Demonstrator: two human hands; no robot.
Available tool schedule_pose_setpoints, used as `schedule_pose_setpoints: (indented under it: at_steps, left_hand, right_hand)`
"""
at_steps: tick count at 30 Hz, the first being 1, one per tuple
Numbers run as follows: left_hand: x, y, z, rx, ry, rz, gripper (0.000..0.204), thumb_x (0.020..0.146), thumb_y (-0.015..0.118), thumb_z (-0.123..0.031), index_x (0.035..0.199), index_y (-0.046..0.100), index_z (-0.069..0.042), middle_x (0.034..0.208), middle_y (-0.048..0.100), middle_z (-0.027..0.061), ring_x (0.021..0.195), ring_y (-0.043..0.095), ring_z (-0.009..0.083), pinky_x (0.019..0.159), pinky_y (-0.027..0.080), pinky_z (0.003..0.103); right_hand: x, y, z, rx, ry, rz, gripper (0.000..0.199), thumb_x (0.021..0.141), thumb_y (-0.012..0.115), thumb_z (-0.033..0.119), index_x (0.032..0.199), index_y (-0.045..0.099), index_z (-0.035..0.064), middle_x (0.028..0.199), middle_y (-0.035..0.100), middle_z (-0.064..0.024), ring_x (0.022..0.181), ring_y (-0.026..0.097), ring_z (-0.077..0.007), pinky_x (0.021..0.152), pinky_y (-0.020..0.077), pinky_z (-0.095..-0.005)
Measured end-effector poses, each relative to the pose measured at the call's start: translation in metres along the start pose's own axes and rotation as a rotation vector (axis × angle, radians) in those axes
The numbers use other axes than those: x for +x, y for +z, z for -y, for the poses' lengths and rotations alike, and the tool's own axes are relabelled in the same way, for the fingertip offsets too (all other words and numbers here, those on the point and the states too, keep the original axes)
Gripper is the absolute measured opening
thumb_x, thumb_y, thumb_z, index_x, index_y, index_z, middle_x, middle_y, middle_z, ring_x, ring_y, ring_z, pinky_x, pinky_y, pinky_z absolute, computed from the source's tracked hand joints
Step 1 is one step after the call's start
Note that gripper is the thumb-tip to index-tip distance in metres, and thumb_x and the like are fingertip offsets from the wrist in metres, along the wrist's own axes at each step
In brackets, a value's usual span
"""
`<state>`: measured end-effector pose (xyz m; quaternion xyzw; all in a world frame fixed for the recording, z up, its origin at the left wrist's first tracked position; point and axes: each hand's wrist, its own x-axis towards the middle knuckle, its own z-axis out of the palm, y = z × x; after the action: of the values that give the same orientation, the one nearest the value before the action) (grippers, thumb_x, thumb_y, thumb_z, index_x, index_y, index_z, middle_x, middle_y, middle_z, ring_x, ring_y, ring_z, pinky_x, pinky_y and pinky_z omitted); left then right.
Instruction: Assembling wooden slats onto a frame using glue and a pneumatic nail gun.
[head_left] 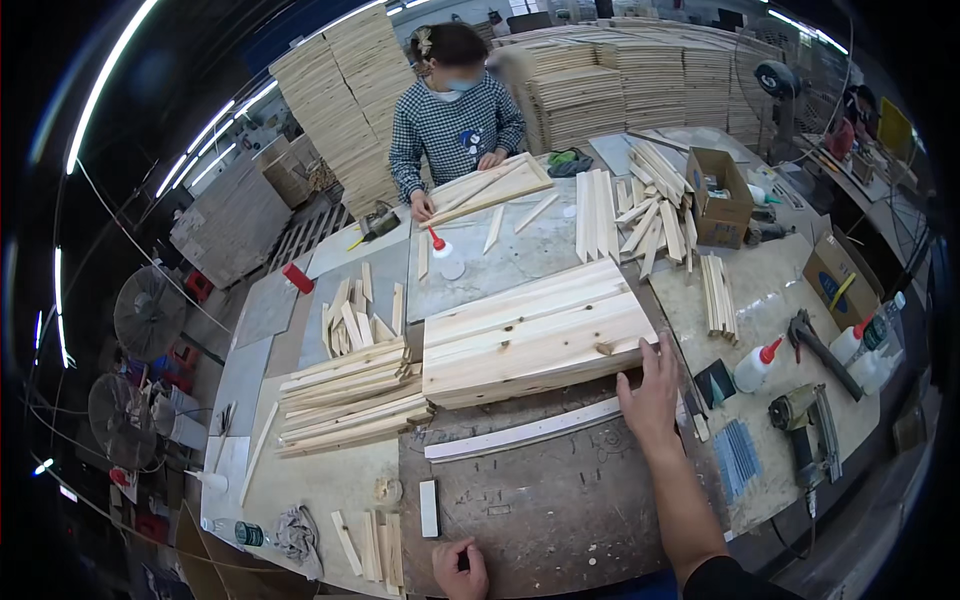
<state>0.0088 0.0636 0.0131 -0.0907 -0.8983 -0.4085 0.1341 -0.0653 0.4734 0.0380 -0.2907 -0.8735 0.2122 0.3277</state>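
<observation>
A thick stack of pale, knotty wooden boards (pixel 540 330) lies in front of me. My right hand (pixel 652 390) is at its near right corner, fingers apart and touching the edge, the thumb spread along the front side. A long, narrow wooden strip (pixel 525 430) lies just in front of the stack, its right end beside my right hand. My left hand (pixel 460 568) is curled into a fist low on the brown work board (pixel 560 510), with nothing visible in it. A small white block with a dark side (pixel 429 508) lies just above that hand.
Bundled wood strips (pixel 350 400) lie left of the stack. At right are a glue bottle (pixel 757 366), a hammer (pixel 825 352), a nail gun (pixel 805 435) and grey staple strips (pixel 737 460). Across the table, a co-worker (pixel 455 120) handles a wooden frame (pixel 500 190).
</observation>
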Motion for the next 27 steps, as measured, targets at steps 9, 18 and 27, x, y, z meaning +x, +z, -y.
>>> schedule_pose_setpoints:
  at_steps: [9, 18, 27]
  left_hand:
    - [-0.001, 0.0, 0.006, 0.074, 0.066, 0.003, 0.01, 0.097, 0.073, -0.009, 0.104, 0.077, -0.003, 0.095, 0.071, 0.0132, 0.088, 0.065, 0.0308, 0.081, 0.053, 0.042]
    - [-0.005, 0.004, 0.005, 0.028, 0.044, -0.034, 0.009, 0.098, 0.072, -0.007, 0.103, 0.078, -0.002, 0.088, 0.067, 0.0102, 0.081, 0.062, 0.0228, 0.074, 0.05, 0.036]
    - [-0.004, 0.003, 0.01, 0.081, 0.026, -0.053, 0.01, 0.098, 0.072, -0.007, 0.104, 0.078, -0.002, 0.089, 0.067, 0.0099, 0.081, 0.062, 0.0218, 0.074, 0.051, 0.034]
  right_hand:
    - [-0.007, 0.002, 0.008, 0.121, 0.026, 0.022, 0.078, 0.092, 0.078, 0.018, 0.159, 0.044, -0.0021, 0.168, 0.031, -0.0369, 0.151, 0.036, -0.0577, 0.126, 0.0344, -0.0604]
    - [-0.008, 0.003, 0.007, 0.181, 0.052, 0.038, 0.081, 0.091, 0.078, 0.019, 0.16, 0.042, -0.0026, 0.17, 0.024, -0.0382, 0.153, 0.033, -0.0591, 0.128, 0.0322, -0.0601]
    - [-0.009, 0.005, 0.007, 0.168, 0.048, 0.043, 0.084, 0.091, 0.078, 0.018, 0.162, 0.038, -0.0022, 0.17, 0.024, -0.0387, 0.154, 0.031, -0.0582, 0.129, 0.0308, -0.0603]
